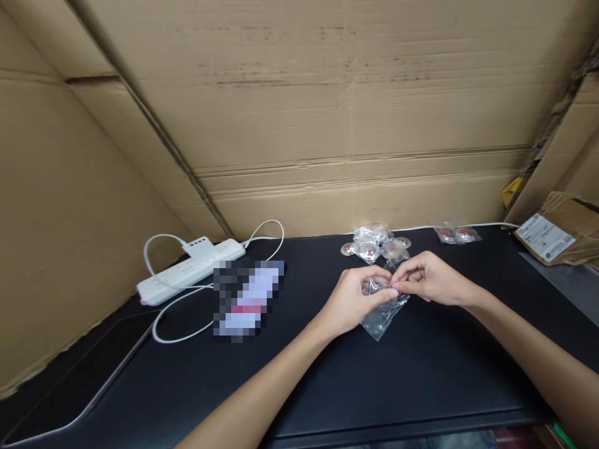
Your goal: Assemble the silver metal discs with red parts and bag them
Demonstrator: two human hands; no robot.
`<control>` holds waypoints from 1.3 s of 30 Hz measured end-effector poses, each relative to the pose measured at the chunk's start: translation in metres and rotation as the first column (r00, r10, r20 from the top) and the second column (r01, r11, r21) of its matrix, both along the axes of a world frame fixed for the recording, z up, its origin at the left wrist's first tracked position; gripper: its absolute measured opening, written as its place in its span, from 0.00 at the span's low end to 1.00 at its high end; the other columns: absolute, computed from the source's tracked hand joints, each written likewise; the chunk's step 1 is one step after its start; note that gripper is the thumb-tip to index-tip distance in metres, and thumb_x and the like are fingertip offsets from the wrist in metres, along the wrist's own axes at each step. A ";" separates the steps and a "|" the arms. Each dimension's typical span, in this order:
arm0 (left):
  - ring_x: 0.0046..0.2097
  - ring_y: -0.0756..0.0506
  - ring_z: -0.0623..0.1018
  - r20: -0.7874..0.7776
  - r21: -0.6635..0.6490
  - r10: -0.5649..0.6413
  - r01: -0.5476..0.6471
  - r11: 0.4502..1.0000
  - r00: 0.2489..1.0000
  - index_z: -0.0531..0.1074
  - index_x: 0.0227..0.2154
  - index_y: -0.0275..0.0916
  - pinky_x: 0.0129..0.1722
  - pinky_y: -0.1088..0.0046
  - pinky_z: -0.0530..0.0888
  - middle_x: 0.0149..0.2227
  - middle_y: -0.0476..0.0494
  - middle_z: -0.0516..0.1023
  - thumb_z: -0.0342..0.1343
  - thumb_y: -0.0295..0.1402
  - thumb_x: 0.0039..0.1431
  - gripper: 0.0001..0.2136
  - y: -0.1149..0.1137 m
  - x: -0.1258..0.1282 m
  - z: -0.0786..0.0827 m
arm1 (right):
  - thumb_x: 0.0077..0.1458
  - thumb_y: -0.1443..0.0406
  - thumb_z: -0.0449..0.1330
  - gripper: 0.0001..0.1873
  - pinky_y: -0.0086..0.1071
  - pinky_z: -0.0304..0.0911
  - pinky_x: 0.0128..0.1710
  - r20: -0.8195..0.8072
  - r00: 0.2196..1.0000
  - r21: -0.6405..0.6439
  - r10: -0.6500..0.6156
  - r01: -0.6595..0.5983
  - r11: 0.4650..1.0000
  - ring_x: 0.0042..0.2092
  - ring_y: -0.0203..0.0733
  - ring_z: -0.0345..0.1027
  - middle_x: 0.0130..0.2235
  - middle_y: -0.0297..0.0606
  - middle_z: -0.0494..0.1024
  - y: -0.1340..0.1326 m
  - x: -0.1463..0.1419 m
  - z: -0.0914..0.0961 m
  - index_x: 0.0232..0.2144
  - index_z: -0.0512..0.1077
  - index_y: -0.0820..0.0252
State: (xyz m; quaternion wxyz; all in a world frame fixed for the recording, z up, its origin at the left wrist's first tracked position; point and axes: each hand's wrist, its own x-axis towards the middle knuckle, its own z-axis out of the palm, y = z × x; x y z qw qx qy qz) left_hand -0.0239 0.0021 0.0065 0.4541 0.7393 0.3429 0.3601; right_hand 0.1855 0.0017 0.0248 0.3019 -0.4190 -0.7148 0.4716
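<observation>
Over the black table, my left hand (354, 297) pinches a small clear plastic bag (380, 319) near its upper edge. My right hand (428, 280) meets it there, thumb and fingertips closed on the bag's edge close to the left fingertips. The bag hangs down between the hands; whether anything lies inside cannot be made out. Just beyond my hands is a pile of round, flat metallic discs (369, 251) with red marks, several of them in clear wrapping. Two more wrapped red-marked discs (456, 234) lie farther right at the back.
A white power strip (191, 271) with a plugged-in charger (199, 247) and looping white cables sits at the left. A pixelated phone-like object (250, 299) lies near it. An opened cardboard package (555, 234) with a white label is at right. Cardboard walls (355, 125) enclose the black table (421, 380).
</observation>
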 end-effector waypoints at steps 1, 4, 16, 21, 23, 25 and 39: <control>0.44 0.41 0.80 0.003 -0.010 -0.005 0.005 1.000 1.000 0.79 0.40 0.38 0.45 0.66 0.74 0.40 0.41 0.82 0.64 0.39 0.55 0.13 0.000 0.000 0.000 | 0.53 0.59 0.67 0.11 0.21 0.50 0.13 0.005 1.000 -0.016 0.003 -0.003 1.000 0.17 0.26 0.55 0.22 0.33 0.74 -0.001 0.000 0.001 0.31 0.81 0.62; 0.43 0.41 0.80 0.058 -0.051 -0.003 0.006 0.999 0.998 0.78 0.40 0.37 0.44 0.67 0.75 0.40 0.40 0.82 0.65 0.39 0.54 0.13 0.000 0.002 0.001 | 0.55 0.57 0.65 0.14 0.21 0.45 0.11 -0.010 1.000 -0.057 -0.002 0.002 0.998 0.15 0.24 0.52 0.21 0.33 0.74 -0.005 0.000 0.006 0.35 0.81 0.64; 0.47 0.41 0.79 0.284 -0.156 -0.017 0.064 0.986 0.959 0.74 0.47 0.37 0.46 0.65 0.76 0.47 0.38 0.78 0.67 0.36 0.53 0.19 -0.003 0.005 0.008 | 0.57 0.58 0.63 0.13 0.20 0.47 0.09 -0.006 0.999 -0.003 0.033 -0.033 0.999 0.14 0.21 0.53 0.35 0.40 0.81 -0.016 -0.008 0.016 0.39 0.77 0.63; 0.44 0.42 0.81 0.387 -0.235 -0.018 0.118 0.965 0.922 0.70 0.47 0.38 0.46 0.63 0.76 0.47 0.38 0.77 0.67 0.34 0.53 0.19 -0.002 0.006 0.006 | 0.56 0.58 0.64 0.15 0.22 0.53 0.11 -0.127 0.980 0.101 -0.152 0.165 0.981 0.16 0.24 0.57 0.40 0.43 0.81 -0.015 -0.010 0.017 0.42 0.77 0.61; 0.44 0.41 0.82 0.446 -0.273 0.047 0.086 0.958 0.894 0.70 0.45 0.38 0.48 0.62 0.76 0.46 0.39 0.77 0.67 0.34 0.53 0.18 -0.001 0.006 0.006 | 0.54 0.57 0.65 0.17 0.24 0.59 0.15 -0.222 0.936 0.172 -0.272 0.313 0.934 0.19 0.27 0.62 0.41 0.44 0.80 -0.013 -0.010 0.017 0.44 0.76 0.61; 0.45 0.40 0.82 0.484 -0.299 0.102 0.054 0.953 0.869 0.69 0.42 0.38 0.48 0.62 0.76 0.44 0.40 0.77 0.67 0.34 0.52 0.17 -0.001 0.005 0.009 | 0.53 0.56 0.66 0.18 0.26 0.62 0.18 -0.277 0.895 0.207 -0.350 0.411 0.888 0.23 0.30 0.65 0.38 0.43 0.79 -0.009 -0.011 0.015 0.43 0.76 0.62; 0.46 0.39 0.82 0.428 -0.369 0.229 -0.062 0.927 0.875 0.75 0.38 0.37 0.43 0.67 0.77 0.43 0.38 0.82 0.64 0.39 0.56 0.12 -0.007 0.003 0.026 | 0.57 0.52 0.62 0.18 0.27 0.58 0.18 -0.322 0.911 0.208 -0.259 0.335 0.919 0.20 0.30 0.58 0.24 0.33 0.70 -0.003 -0.021 -0.013 0.33 0.81 0.61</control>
